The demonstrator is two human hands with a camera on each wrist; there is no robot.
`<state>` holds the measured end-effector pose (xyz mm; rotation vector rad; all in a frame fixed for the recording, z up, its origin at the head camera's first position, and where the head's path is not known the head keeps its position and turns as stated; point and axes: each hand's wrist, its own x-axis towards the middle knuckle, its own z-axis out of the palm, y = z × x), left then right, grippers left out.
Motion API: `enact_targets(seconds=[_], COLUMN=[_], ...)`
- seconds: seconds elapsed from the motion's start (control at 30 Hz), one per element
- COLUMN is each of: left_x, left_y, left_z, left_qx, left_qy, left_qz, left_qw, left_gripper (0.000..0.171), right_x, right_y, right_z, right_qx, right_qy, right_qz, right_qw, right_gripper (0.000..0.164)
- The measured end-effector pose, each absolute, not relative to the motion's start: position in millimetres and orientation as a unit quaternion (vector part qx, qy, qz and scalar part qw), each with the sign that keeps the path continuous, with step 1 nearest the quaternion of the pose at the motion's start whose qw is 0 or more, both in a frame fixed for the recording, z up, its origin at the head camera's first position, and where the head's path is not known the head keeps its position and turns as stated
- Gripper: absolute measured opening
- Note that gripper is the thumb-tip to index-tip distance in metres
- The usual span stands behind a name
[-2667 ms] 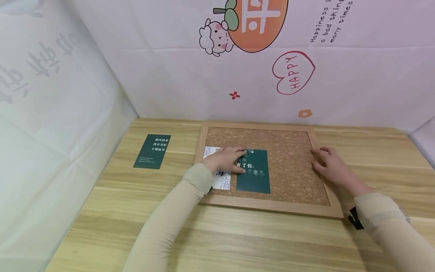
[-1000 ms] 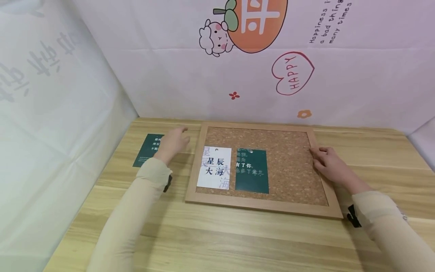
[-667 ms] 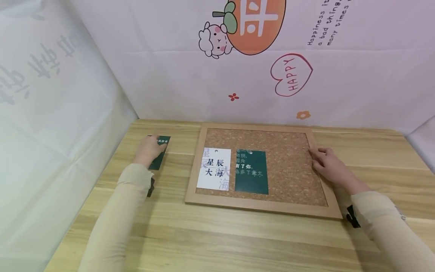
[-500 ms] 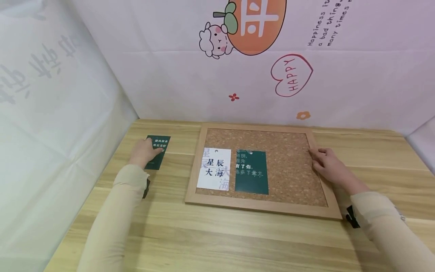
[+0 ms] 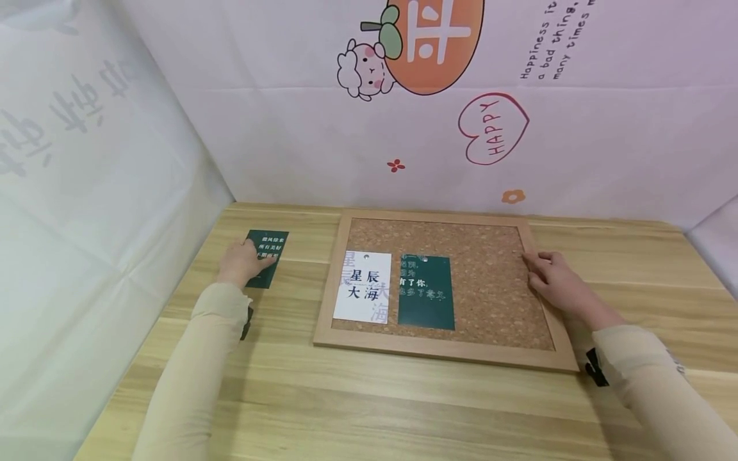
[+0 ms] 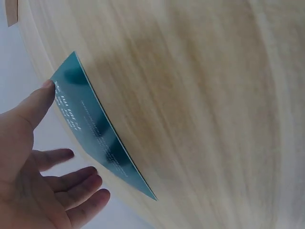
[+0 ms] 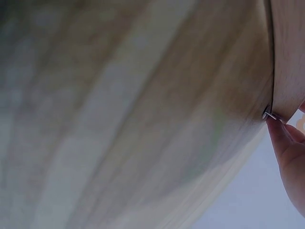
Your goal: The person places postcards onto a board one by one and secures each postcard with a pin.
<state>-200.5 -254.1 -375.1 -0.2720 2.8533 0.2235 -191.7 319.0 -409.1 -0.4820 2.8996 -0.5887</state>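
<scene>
My left hand (image 5: 238, 261) is over a dark green card (image 5: 271, 246) with white writing, lying on the table left of the corkboard. In the left wrist view its fingers are spread, and the thumb meets the edge of the green card (image 6: 90, 124). My right hand (image 5: 559, 282) holds the wooden frame of the corkboard (image 5: 490, 275) at its right side. In the right wrist view the fingertips are at the frame edge (image 7: 288, 57), beside a small metal piece (image 7: 268, 114). A white card (image 5: 363, 288) and another green card (image 5: 426, 304) lie on the cork.
The wooden table (image 5: 369, 410) runs along a white printed cloth (image 5: 311, 141) at the back. Another white cloth (image 5: 104, 256) hangs at the left. Both wrists carry black straps.
My left hand has left the cards on the corkboard and moved left to the loose green card. My right hand has stayed at the frame.
</scene>
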Motion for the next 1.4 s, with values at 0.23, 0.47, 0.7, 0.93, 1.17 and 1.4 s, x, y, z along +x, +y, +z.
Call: enact_targets(seconds=[0.23, 0.47, 0.7, 0.93, 1.17, 1.4], left_x=[-195.8, -197.6, -201.0, -200.7, -198.8, -197.3], left_y=[-256.2, -258.3, -264.3, -266.3, -264.0, -264.7], left_z=[-376.6, -376.4, -381.1, -383.3, -381.7, -382.4], left_qx=[-0.124, -0.127, -0.139, -0.147, -0.157, -0.165], left_qy=[0.978, 0.979, 0.978, 0.976, 0.974, 0.973], left_qz=[0.099, 0.095, 0.089, 0.092, 0.097, 0.105], left_qw=[0.133, 0.128, 0.128, 0.129, 0.129, 0.119], left_gripper=[0.070, 0.072, 0.084, 0.089, 0.087, 0.087], right_x=[-191.8, -192.0, -191.8, -192.0, -190.9, -191.0], right_y=[317.0, 318.2, 318.7, 318.4, 317.4, 316.0], right_z=[-408.3, -408.8, -410.9, -411.2, -409.7, -410.5], right_qx=[-0.155, -0.151, -0.151, -0.152, -0.150, -0.151], right_qy=[0.965, 0.966, 0.967, 0.967, 0.967, 0.967], right_qz=[-0.197, -0.192, -0.190, -0.189, -0.191, -0.191], right_qw=[0.074, 0.082, 0.079, 0.078, 0.080, 0.078], right_gripper=[0.050, 0.051, 0.051, 0.051, 0.052, 0.052])
